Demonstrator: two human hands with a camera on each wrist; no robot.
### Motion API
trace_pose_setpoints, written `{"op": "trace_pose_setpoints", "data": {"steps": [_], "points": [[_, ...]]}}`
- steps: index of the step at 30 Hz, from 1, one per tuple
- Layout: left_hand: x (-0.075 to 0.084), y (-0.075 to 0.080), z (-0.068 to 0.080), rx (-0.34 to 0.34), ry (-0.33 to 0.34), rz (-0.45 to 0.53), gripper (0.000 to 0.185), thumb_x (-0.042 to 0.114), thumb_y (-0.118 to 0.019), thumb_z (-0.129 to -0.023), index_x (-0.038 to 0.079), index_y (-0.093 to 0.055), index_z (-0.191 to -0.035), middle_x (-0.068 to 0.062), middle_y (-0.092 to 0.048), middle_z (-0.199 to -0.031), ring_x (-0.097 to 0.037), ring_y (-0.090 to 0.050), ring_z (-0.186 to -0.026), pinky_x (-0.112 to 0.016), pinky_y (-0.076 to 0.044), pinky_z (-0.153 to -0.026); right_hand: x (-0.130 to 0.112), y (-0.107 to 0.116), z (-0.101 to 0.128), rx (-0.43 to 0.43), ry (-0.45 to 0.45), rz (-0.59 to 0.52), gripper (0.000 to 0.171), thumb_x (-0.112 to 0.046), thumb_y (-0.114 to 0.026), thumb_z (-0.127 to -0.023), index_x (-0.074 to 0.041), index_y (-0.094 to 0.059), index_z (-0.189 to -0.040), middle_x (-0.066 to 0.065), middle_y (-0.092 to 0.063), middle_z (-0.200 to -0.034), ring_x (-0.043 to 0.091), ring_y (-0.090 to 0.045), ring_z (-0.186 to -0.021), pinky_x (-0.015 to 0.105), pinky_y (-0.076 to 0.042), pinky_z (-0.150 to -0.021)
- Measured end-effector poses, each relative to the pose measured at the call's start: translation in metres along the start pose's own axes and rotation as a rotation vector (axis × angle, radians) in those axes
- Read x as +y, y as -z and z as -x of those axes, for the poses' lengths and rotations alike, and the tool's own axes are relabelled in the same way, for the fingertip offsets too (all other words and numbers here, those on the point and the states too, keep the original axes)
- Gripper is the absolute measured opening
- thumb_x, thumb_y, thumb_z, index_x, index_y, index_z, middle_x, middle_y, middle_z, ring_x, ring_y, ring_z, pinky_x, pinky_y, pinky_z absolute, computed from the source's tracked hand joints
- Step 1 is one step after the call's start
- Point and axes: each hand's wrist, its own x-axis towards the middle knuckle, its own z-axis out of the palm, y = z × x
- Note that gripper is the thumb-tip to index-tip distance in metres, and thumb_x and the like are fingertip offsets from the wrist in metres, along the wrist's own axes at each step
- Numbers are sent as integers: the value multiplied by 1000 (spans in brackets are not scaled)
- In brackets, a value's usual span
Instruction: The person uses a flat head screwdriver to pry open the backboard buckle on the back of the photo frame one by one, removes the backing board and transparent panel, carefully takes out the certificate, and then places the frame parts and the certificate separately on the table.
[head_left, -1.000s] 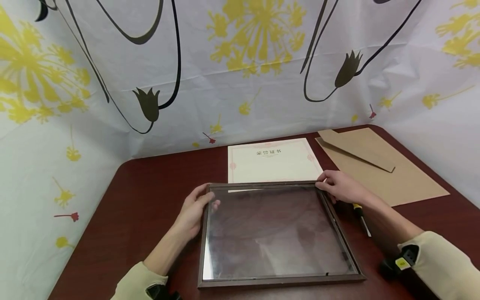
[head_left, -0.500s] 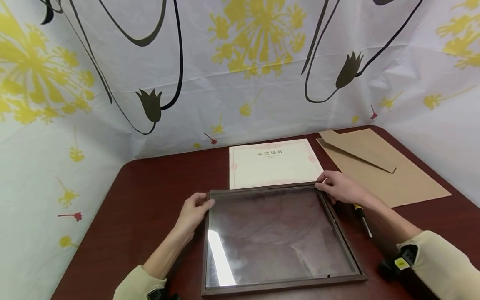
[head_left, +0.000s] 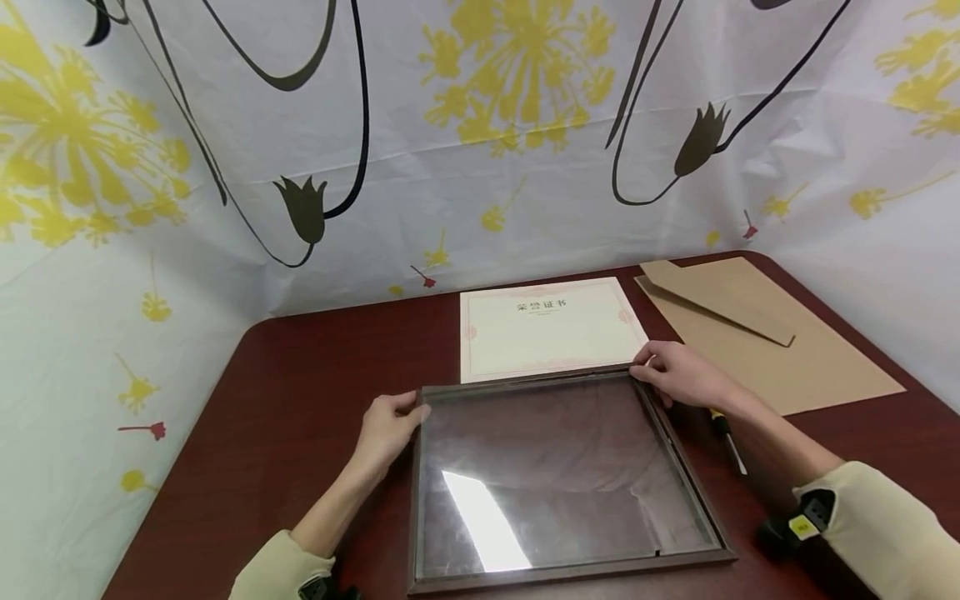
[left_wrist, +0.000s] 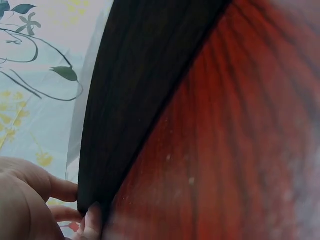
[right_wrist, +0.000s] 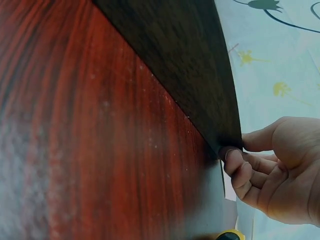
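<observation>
A dark wooden picture frame with a clear pane lies in front of the person, its far edge tipped up off the table. My left hand pinches the far left corner, thumb on top. At the far right corner, my right hand grips the frame between thumb and curled fingers. Both wrist views look along the frame's dark side: the left hand and the right hand each hold its end. A cream certificate lies just beyond the frame.
A brown backing board with a folded strip lies at the back right. Beside the right forearm is a screwdriver with a yellow and black handle, partly hidden. A patterned cloth hangs behind the dark red table.
The frame's left side has come slightly nearer the person, with the left hand, uncovering the certificate's lower edge. A bright reflection has appeared and slid right across the pane. The right hand barely moved.
</observation>
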Motion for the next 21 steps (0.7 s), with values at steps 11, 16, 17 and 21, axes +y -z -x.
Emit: {"op": "trace_pose_setpoints", "data": {"steps": [11, 16, 17, 21], "points": [[8, 2, -2, 48, -141, 47, 20, 9, -67, -98, 0, -67, -115, -11, -61, -91, -17, -56, -73, -27, -48, -63, -2, 1, 1, -6, -7, 0, 22, -16, -62, -101, 4, -63, -110, -2, -57, -61, 18, -57, -50, 31, -43, -57], [13, 7, -2, -118, -152, 255, 22, 11, -54, -106, -5, -67, -114, -15, -68, -89, -19, -65, -67, -25, -54, -60, 0, 1, 2, -1, -4, -14, 21, -16, -63, -101, 4, -63, -109, -2, -58, -61, 18, -57, -51, 31, -44, -57], [14, 7, -1, -147, -140, 293, 25, 11, -52, -107, -7, -65, -116, -16, -69, -90, -19, -68, -69, -25, -55, -62, 1, 1, 2, -1, -2, -17, 21, -16, -63, -101, 4, -63, -109, -2, -57, -61, 18, -57, -51, 31, -44, -57], [15, 10, -1, -211, -61, 403, 29, 11, -45, -108, -11, -60, -121, -15, -72, -90, -21, -72, -70, -26, -56, -63, 2, 1, 3, -2, 5, -25, 21, -16, -62, -102, 4, -64, -110, -1, -56, -60, 19, -57, -51, 31, -44, -56]]}}
